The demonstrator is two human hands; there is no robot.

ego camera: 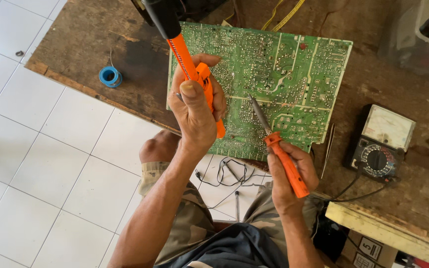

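Mid-desoldering, I reckon. My left hand (pixel 194 106) has its grip clamped round the orange-and-black desoldering pump (pixel 189 64), thumb up top, held above the green circuit board (pixel 294 74). My right hand (pixel 291 171) is closed on the soldering iron (pixel 279 149) by its orange plastic handle, with the dull metal tip down on the solder side near the board's middle. The board lies flat on the rough wooden counter (pixel 75 54). Next move probably calls for getting the pump's nozzle right beside that tip.
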